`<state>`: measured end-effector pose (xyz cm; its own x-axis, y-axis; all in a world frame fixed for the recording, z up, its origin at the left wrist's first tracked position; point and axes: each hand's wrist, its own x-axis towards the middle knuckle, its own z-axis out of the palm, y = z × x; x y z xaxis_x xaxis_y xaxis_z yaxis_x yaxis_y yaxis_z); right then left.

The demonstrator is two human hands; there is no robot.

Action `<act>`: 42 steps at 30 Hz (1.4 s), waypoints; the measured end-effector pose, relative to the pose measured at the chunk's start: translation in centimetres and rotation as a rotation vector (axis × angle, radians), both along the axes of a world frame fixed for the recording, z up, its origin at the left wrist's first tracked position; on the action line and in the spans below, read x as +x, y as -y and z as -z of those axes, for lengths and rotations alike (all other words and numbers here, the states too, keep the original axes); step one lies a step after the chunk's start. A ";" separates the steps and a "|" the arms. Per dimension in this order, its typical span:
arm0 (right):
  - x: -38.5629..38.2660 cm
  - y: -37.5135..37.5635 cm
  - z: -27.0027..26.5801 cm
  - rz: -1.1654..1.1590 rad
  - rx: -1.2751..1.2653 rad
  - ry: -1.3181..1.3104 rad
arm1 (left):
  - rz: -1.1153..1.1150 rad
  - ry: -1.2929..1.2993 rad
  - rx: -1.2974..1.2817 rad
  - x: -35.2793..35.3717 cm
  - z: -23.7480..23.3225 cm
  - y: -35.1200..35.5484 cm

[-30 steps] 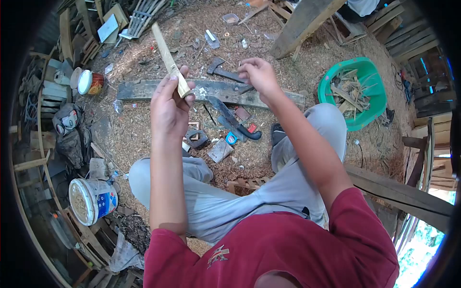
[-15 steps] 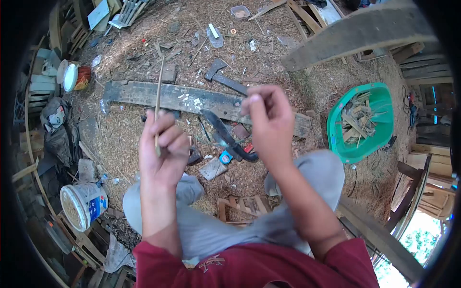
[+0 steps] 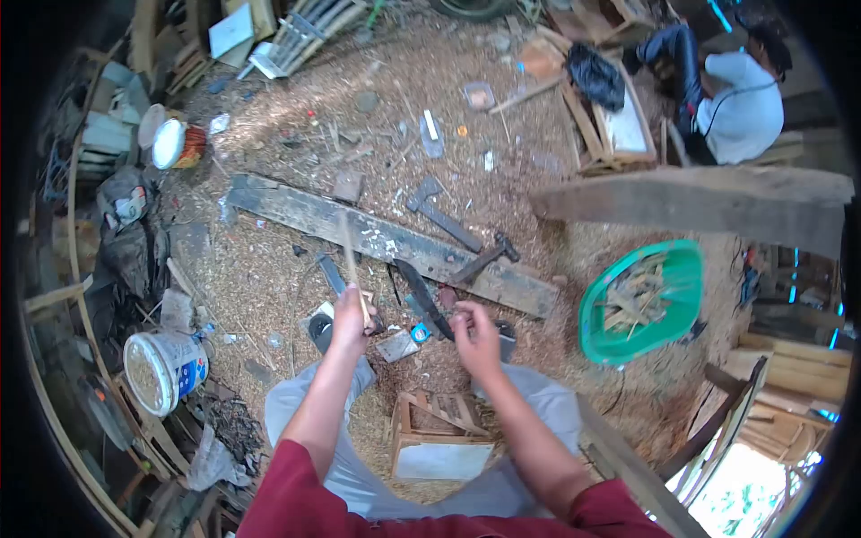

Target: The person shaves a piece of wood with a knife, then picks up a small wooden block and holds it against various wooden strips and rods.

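My left hand (image 3: 352,320) is closed around a thin wooden stick (image 3: 349,255), which points up and away, its far end blurred. My right hand (image 3: 475,339) is low over the ground, fingers loosely bent and apart. Its fingertips are right beside the black handle of a machete (image 3: 418,291). Just left of that handle lies a blue tape measure (image 3: 420,333), by a flat grey block (image 3: 396,346). Beyond my hands, a hammer (image 3: 489,258) rests across a long weathered plank (image 3: 309,220), near a hatchet (image 3: 441,213).
A green tub (image 3: 587,327) of wood scraps stands at right, under a thick beam (image 3: 691,202). White buckets (image 3: 154,372) and clutter line the left. Between my legs is a small wooden frame (image 3: 444,421). Another person (image 3: 740,103) sits at upper right.
Both hands have lowered and moved away from my body, the right one down to the machete's handle. The stick stays in my left hand. The view has shifted, bringing the other person into sight.
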<state>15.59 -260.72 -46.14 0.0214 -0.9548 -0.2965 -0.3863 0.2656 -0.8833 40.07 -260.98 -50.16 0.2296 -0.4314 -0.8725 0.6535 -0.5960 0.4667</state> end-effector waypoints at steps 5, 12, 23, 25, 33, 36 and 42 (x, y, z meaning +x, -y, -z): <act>1.9 -11.4 0.8 0.334 0.135 0.087 | 0.162 -0.221 0.017 -1.0 -6.2 -7.8; 3.0 -16.8 -18.6 0.122 0.326 0.493 | 0.159 -0.269 -0.068 -2.9 -27.4 -22.5; -10.1 -26.5 -37.9 1.232 -0.316 -0.236 | 0.612 -0.239 -0.476 9.6 -42.0 -15.8; -6.0 -34.8 -41.8 1.329 -0.349 -0.236 | 0.680 -0.126 -0.558 10.6 -41.5 -14.4; 11.9 -60.4 -48.9 1.742 -0.262 -0.005 | 1.039 -0.337 -0.649 5.0 -49.6 -19.3; 15.0 -68.4 -41.5 1.937 -0.083 -0.255 | 1.071 -0.422 -0.653 7.4 -52.3 -23.6; 14.8 -68.7 -47.9 1.730 0.001 -0.301 | 1.094 -0.263 -0.645 16.9 -46.9 -26.6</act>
